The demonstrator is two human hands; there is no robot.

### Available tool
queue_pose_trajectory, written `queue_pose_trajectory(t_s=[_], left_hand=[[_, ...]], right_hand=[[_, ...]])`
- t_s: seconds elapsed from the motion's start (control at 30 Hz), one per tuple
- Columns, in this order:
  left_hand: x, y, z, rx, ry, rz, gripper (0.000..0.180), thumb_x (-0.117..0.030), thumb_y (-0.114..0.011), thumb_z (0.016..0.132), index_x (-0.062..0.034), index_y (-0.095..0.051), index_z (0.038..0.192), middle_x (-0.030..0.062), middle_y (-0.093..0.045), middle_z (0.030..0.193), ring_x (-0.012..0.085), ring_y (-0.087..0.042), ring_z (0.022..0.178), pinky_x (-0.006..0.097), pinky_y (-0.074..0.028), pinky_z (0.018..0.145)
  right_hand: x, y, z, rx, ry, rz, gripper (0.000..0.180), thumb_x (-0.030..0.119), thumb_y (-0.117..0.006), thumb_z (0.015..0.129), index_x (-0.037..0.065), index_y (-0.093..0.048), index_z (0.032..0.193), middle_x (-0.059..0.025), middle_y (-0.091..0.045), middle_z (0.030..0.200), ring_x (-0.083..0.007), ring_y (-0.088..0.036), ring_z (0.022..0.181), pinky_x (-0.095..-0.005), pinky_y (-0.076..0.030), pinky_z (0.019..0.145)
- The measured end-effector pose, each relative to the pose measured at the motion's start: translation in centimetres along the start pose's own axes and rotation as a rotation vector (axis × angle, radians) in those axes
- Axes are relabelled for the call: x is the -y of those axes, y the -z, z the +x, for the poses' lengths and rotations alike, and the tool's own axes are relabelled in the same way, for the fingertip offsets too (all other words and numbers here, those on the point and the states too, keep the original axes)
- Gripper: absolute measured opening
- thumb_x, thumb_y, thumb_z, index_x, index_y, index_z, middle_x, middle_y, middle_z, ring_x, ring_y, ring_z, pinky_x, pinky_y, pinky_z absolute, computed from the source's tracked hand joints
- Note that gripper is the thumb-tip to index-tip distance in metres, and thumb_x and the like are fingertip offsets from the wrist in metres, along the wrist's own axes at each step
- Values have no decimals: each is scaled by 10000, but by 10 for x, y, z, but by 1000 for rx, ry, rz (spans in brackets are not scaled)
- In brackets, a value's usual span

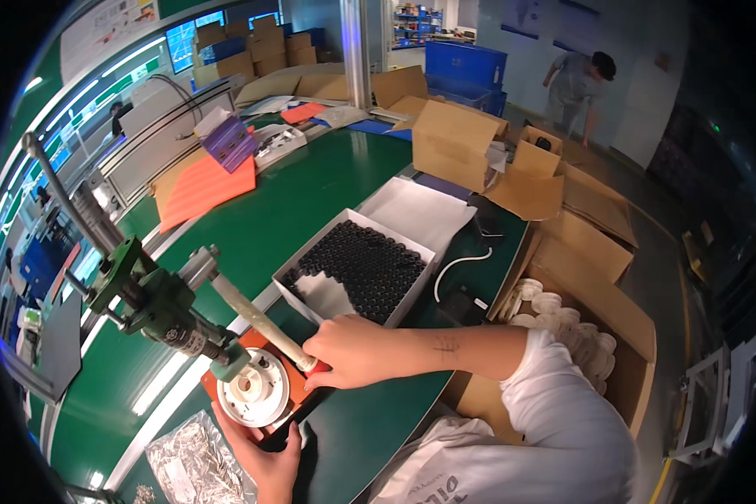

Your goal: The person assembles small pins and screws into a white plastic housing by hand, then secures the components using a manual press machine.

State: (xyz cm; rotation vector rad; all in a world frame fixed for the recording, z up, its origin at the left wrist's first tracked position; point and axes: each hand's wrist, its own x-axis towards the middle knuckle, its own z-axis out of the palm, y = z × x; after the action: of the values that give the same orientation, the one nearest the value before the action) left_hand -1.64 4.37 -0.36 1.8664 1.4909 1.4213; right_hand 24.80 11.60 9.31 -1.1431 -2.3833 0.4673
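White disc (253, 391) beside left fingers (227, 422)

Glossy white plastic disc (253, 393), matt green-painted metal press (155, 298), crinkled shiny foil bag (195, 464), smooth green tabletop (311, 202).

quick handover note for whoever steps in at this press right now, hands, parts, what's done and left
Right hand: grip closed on the end of the press lever.
Left hand: at the near edge of the orange base plate, steadying it.
White round part: seated on the plate under the green hand press.
White box of small black parts behind the right hand; foil bag by the left hand.
Done: part loaded.
Left: whether the stroke is finished cannot be told.
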Motion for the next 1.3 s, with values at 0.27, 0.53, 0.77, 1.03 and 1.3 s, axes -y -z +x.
queue_pose_trajectory(t_s=[0.27, 0.53, 0.77, 1.03, 1.3], left_hand=[[0, 1, -4, -38, 21, -83, 1197, 3, -833, 718, 34, -114, 1674, 98, -546, 1251, 145, -462, 837, 252, -451, 802], [6, -2, 2, 81, -35, 9, 1100, -172, -815, 820, 112, -124, 1627, 387, -286, 1627, 460, -357, 1533, 464, -341, 1219], [7, 16, -4, 42, -112, 173, 1047, -196, -816, 838, 101, -181, 1615, 484, -184, 1620, 571, -216, 1561, 515, -338, 1216], [-1, 20, -3, 41, -78, 188, 1025, -226, -812, 847, 49, -215, 1633, 455, -149, 1653, 549, -327, 1525, 490, -398, 1169], [3, 28, 6, 7, -260, 412, 833, -269, -916, 777, 9, -506, 1446, 385, -449, 1553, 529, -415, 1489, 527, -434, 1163]], right_hand=[[14, -5, -28, -16, 76, 63, 332, 191, -758, 892, -67, -606, 1036, -234, -712, 800, -456, -717, 729, -513, -573, 656], [80, 77, -40, -947, 233, 166, 458, 279, -835, 894, -34, -657, 1176, -149, -712, 1099, -159, -670, 804, -255, -528, 738], [73, 144, 186, -810, 514, 614, 443, 407, -730, 1025, -25, -751, 1126, 45, -605, 789, -54, -541, 664, -236, -454, 577], [-1, 79, 222, -475, 170, 423, 331, 308, -749, 1001, 2, -800, 1117, 7, -718, 885, -46, -586, 745, -243, -477, 667], [27, 42, 42, -589, 60, 492, 239, 81, -716, 994, -10, -750, 1212, 88, -519, 730, -3, -420, 648, -215, -328, 564]])
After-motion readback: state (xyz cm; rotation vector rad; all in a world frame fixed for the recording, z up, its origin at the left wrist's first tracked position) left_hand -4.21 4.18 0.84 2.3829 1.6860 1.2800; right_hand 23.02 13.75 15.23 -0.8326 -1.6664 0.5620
